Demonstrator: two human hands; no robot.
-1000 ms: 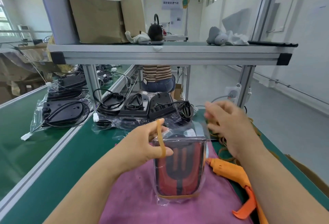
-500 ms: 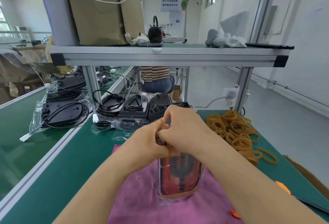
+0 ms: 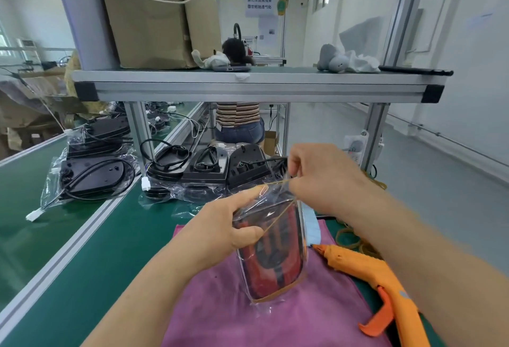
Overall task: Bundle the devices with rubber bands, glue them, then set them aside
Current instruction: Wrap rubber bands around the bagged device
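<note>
A pink cloth (image 3: pixel 275 322) covers the near end of the green bench (image 3: pixel 91 261), and the red and black device (image 3: pixel 275 261) in its clear plastic bag stands on it, nearly upright. An orange glue gun (image 3: pixel 366 266) lies on the cloth at four o'clock from the device, just beside it, nozzle towards it. The left hand (image 3: pixel 220 228) grips the bag's upper left edge, thumb curled over the front. The right hand (image 3: pixel 322 178), at one o'clock from the device's top, pinches a rubber band (image 3: pixel 280 216) that runs taut across the bag down to the left thumb. Loose rubber bands (image 3: pixel 349 239) show under the right forearm. Beyond, at eleven o'clock, lie bagged black devices (image 3: pixel 206 170) with coiled cables. Overhead, a metal shelf (image 3: pixel 248 84) carries a cardboard box (image 3: pixel 148 16).
</note>
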